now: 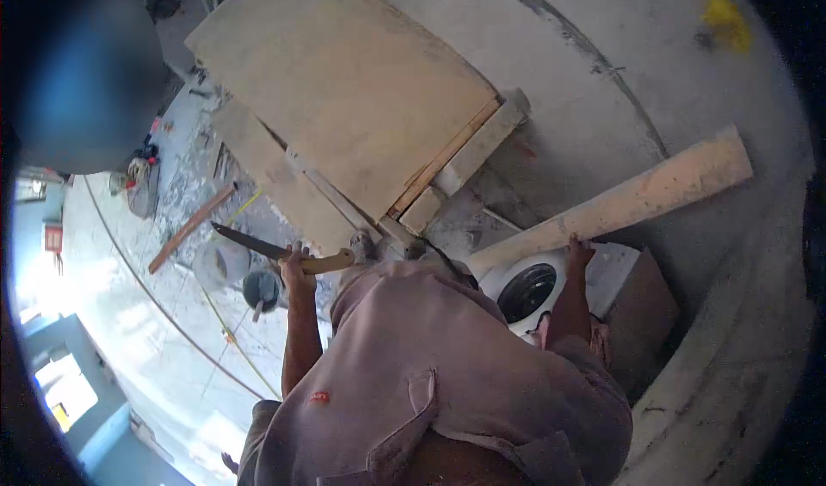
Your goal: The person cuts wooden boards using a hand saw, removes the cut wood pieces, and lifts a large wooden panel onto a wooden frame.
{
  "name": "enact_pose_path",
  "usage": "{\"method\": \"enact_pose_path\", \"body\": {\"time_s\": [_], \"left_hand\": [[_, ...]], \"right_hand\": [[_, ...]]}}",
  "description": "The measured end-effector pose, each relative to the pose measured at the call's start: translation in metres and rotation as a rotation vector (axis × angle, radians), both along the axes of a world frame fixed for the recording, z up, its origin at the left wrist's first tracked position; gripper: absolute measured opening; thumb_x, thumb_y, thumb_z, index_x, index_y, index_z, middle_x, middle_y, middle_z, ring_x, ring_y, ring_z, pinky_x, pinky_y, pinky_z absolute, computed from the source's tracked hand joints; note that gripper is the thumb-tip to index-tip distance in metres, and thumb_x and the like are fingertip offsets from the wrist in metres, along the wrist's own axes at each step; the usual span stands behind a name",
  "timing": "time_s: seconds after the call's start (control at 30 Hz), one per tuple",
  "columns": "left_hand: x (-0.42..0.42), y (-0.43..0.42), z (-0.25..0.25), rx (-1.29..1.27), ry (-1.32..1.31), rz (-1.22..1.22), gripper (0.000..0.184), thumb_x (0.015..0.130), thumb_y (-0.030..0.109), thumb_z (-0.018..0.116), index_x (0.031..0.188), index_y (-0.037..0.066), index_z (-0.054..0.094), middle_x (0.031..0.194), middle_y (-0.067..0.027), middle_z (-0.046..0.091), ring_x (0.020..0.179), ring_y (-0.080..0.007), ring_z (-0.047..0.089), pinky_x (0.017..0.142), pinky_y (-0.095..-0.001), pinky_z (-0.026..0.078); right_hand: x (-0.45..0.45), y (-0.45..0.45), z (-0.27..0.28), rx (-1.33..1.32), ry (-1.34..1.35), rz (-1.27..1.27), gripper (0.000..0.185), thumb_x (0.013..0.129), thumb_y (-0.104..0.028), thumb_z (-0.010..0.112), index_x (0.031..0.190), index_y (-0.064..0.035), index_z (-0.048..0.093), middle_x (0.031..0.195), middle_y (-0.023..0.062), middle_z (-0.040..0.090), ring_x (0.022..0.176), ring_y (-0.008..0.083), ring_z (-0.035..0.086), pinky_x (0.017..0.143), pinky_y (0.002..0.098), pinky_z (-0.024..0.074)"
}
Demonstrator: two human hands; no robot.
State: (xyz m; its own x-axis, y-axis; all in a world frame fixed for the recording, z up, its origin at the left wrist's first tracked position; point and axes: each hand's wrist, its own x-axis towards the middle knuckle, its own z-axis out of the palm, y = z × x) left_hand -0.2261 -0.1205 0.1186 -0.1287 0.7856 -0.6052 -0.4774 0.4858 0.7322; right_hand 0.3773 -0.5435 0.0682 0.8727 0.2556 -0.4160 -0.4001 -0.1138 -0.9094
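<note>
My left hand (297, 267) is closed around a handsaw (325, 263) where its pale wooden handle meets the dark, tapering blade. The blade points away to the left, above the floor. On the other side, my right hand (579, 252) grips the near edge of a long, dusty wooden board (637, 195). That board slants from beside my body up to the right, and its near end passes over a white box-like object (613, 267) with a round dark opening. My thumb is hidden behind the board's edge.
A large wooden sheet (344, 82) lies ahead, with a light block (469, 163) along its right edge. Leftward are a dark bucket (260, 290), a reddish wood strip (191, 228), a yellow tape measure (215, 310) and a cable (142, 284). A blurred dark shape covers the upper left.
</note>
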Motion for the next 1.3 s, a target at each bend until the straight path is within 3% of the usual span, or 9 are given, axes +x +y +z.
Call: {"method": "enact_pose_path", "body": {"time_s": [0.07,0.13,0.47,0.53,0.73,1.0,1.07,1.17,1.3], "left_hand": [[0.000,-0.008,0.015,-0.104,-0.033,0.106,0.030,0.075,0.000,0.055,0.103,-0.004,0.045,0.095,-0.0142,0.053,0.081,-0.0261,0.054,0.059,-0.0343,0.045],[-0.007,-0.016,0.015,-0.145,-0.084,-0.016,0.024,0.077,0.002,0.055,0.099,-0.002,0.047,0.092,-0.0123,0.051,0.082,-0.0274,0.053,0.061,-0.0367,0.045],[-0.005,-0.042,0.015,-0.148,0.021,0.055,0.033,0.072,-0.001,0.060,0.095,0.007,0.038,0.078,-0.0059,0.046,0.063,-0.0204,0.051,0.053,-0.0349,0.045],[-0.011,-0.047,0.007,-0.130,-0.016,0.062,0.034,0.071,0.000,0.061,0.096,0.007,0.038,0.078,-0.0060,0.046,0.063,-0.0206,0.051,0.054,-0.0352,0.045],[0.000,-0.072,0.017,-0.121,-0.006,0.160,0.034,0.071,0.003,0.063,0.096,0.006,0.040,0.081,-0.0055,0.048,0.070,-0.0217,0.051,0.060,-0.0365,0.044],[0.003,-0.083,-0.004,-0.212,-0.131,0.122,0.026,0.073,0.011,0.064,0.093,0.006,0.047,0.080,-0.0061,0.052,0.079,-0.0222,0.050,0.065,-0.0362,0.043],[0.011,-0.082,-0.004,-0.092,-0.151,0.070,0.029,0.073,0.011,0.064,0.094,0.007,0.044,0.081,-0.0058,0.052,0.078,-0.0222,0.050,0.064,-0.0355,0.043],[0.032,-0.077,0.021,-0.142,-0.168,0.117,0.030,0.074,0.013,0.063,0.099,0.005,0.048,0.088,-0.0080,0.053,0.085,-0.0235,0.052,0.067,-0.0343,0.044],[0.053,-0.068,0.034,-0.116,-0.276,0.045,0.048,0.072,0.012,0.067,0.112,0.007,0.042,0.087,-0.0063,0.053,0.080,-0.0195,0.054,0.063,-0.0326,0.045]], "right_hand": [[-0.002,0.014,-0.002,0.452,0.246,-0.087,0.051,0.079,-0.026,0.060,0.115,0.0044,0.040,0.117,0.0156,0.046,0.097,0.0276,0.051,0.083,0.0403,0.0410],[-0.026,0.044,0.042,-0.244,-0.056,-0.217,0.044,0.080,-0.019,0.059,0.118,-0.0043,0.044,0.106,0.0072,0.052,0.096,0.0237,0.050,0.083,0.0350,0.0401],[0.022,0.028,0.029,-0.098,-0.079,0.135,0.040,0.081,-0.019,0.058,0.115,-0.0008,0.045,0.104,0.0099,0.052,0.093,0.0204,0.051,0.082,0.0333,0.0410],[0.052,0.027,0.006,-0.705,0.068,0.111,0.040,0.082,-0.017,0.056,0.117,-0.0013,0.043,0.106,0.0098,0.051,0.094,0.0219,0.051,0.082,0.0347,0.0411],[0.003,0.065,0.079,-0.387,0.020,0.003,0.048,0.080,-0.016,0.058,0.121,-0.0014,0.038,0.113,0.0118,0.047,0.095,0.0244,0.050,0.078,0.0387,0.0430],[0.053,0.054,0.035,-0.382,0.116,-0.017,0.046,0.076,-0.015,0.059,0.119,-0.0059,0.042,0.112,0.0077,0.047,0.099,0.0243,0.047,0.079,0.0405,0.0415],[0.090,0.001,-0.001,-1.212,-0.990,1.007,0.052,0.077,-0.020,0.062,0.124,-0.0140,0.041,0.123,0.0151,0.042,0.115,0.0288,0.039,0.095,0.0425,0.0343],[0.078,0.007,-0.003,-1.340,-0.723,0.756,0.045,0.079,-0.022,0.057,0.120,-0.0110,0.045,0.114,0.0156,0.047,0.107,0.0268,0.044,0.092,0.0404,0.0362],[0.059,0.005,-0.055,-1.500,-0.742,1.014,0.038,0.082,-0.024,0.050,0.115,-0.0070,0.050,0.103,0.0162,0.054,0.096,0.0241,0.050,0.088,0.0377,0.0388]]}}
